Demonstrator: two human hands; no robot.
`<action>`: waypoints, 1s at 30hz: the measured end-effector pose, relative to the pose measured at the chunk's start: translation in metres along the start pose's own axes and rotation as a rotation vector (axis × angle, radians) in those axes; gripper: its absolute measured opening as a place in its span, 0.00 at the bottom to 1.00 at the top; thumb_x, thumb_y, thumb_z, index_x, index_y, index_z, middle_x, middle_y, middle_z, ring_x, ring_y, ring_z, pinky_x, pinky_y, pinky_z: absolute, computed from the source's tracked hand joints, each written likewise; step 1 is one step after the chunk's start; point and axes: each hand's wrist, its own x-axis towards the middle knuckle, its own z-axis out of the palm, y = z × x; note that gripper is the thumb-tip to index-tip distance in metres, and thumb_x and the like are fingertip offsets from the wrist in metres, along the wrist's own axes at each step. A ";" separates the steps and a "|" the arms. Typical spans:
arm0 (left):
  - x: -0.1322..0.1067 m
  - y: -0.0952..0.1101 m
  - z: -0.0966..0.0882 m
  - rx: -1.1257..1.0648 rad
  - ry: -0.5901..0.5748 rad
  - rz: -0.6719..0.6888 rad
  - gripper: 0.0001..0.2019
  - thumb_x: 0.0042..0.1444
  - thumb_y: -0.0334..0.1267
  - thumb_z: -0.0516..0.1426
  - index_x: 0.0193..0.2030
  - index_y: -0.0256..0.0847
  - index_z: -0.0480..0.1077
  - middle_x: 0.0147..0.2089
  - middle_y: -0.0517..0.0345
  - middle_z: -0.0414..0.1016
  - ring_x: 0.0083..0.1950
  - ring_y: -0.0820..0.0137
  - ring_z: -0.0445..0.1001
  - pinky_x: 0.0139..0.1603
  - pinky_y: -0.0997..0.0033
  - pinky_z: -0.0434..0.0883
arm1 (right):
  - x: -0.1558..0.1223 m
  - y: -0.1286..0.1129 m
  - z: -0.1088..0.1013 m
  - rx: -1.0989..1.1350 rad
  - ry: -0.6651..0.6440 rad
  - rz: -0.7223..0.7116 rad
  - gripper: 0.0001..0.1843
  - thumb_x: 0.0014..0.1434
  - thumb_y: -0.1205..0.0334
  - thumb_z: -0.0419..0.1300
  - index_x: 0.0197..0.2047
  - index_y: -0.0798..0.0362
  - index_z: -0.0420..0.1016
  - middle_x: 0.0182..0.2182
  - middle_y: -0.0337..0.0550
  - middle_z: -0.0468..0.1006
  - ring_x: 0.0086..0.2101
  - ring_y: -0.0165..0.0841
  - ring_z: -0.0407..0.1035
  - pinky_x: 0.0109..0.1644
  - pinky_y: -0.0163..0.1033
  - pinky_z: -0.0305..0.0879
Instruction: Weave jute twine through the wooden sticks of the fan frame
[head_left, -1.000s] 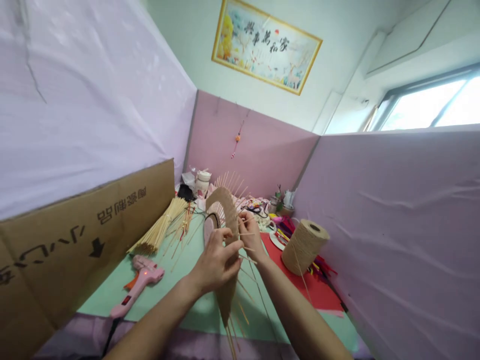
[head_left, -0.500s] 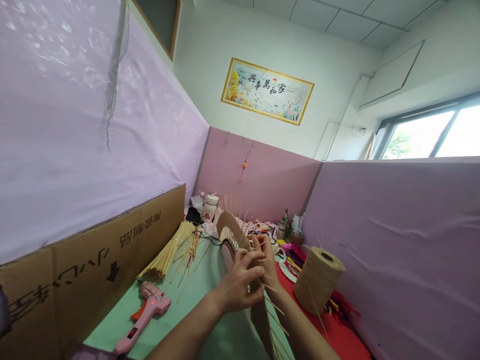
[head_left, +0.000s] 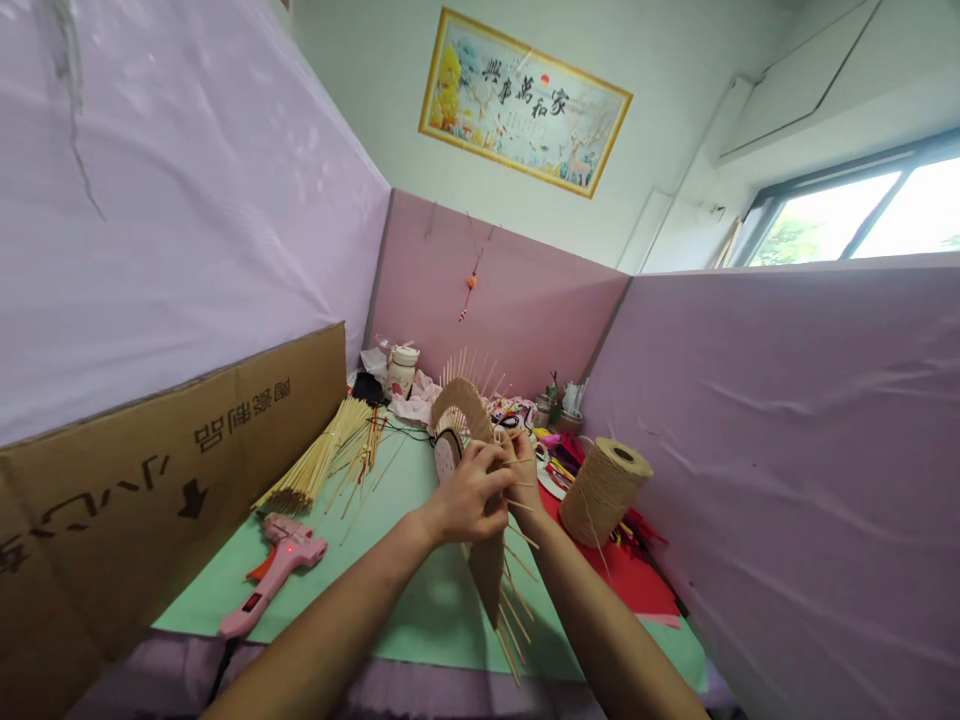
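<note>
Both hands hold a round woven piece of tan twine wound over thin wooden sticks, standing on edge above the green mat. My left hand grips its near side, fingers curled over the weave. My right hand is behind it, fingers pinched among the sticks that poke out. A thin twine strand runs from the piece toward the spool of jute twine lying on red paper at the right.
A pink glue gun lies at the mat's left front. A bundle of bamboo sticks fans out beside a cardboard panel. A white jar, pots and craft scraps crowd the back. Pink partitions wall three sides.
The head view tipped up, then came back down. The hands and woven piece shifted slightly right, and my left hand moved higher onto the weave.
</note>
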 end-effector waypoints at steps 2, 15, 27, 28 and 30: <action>-0.002 -0.004 0.002 -0.051 0.040 0.033 0.23 0.49 0.31 0.59 0.54 0.42 0.63 0.55 0.48 0.64 0.56 0.59 0.58 0.60 0.53 0.63 | 0.002 -0.002 -0.003 -0.004 0.007 0.019 0.19 0.54 0.42 0.59 0.32 0.49 0.61 0.27 0.34 0.64 0.28 0.29 0.59 0.35 0.35 0.61; -0.008 -0.013 0.018 -0.205 0.139 0.031 0.36 0.50 0.35 0.61 0.64 0.45 0.50 0.57 0.47 0.63 0.57 0.59 0.61 0.55 0.54 0.69 | 0.009 -0.014 -0.013 -0.050 -0.086 0.103 0.18 0.51 0.44 0.61 0.32 0.50 0.66 0.27 0.35 0.67 0.26 0.29 0.59 0.32 0.35 0.60; -0.007 -0.010 0.015 -0.110 0.107 0.018 0.28 0.53 0.38 0.61 0.58 0.43 0.55 0.55 0.47 0.67 0.56 0.58 0.62 0.59 0.51 0.64 | 0.023 -0.087 -0.048 -0.316 -0.243 -0.045 0.11 0.52 0.53 0.64 0.31 0.51 0.69 0.24 0.35 0.68 0.24 0.27 0.59 0.28 0.33 0.56; -0.007 -0.010 0.015 -0.109 0.107 0.015 0.28 0.53 0.39 0.61 0.58 0.43 0.56 0.54 0.47 0.67 0.56 0.58 0.62 0.59 0.51 0.64 | 0.023 -0.098 -0.050 -0.304 -0.266 -0.024 0.11 0.52 0.54 0.64 0.32 0.51 0.69 0.25 0.35 0.69 0.24 0.26 0.59 0.26 0.33 0.55; -0.008 -0.010 0.015 -0.108 0.106 0.011 0.28 0.53 0.39 0.61 0.58 0.43 0.56 0.54 0.48 0.67 0.56 0.58 0.62 0.59 0.51 0.64 | 0.023 -0.121 -0.054 -0.275 -0.310 0.050 0.13 0.52 0.54 0.65 0.36 0.51 0.69 0.26 0.35 0.70 0.22 0.24 0.59 0.24 0.32 0.53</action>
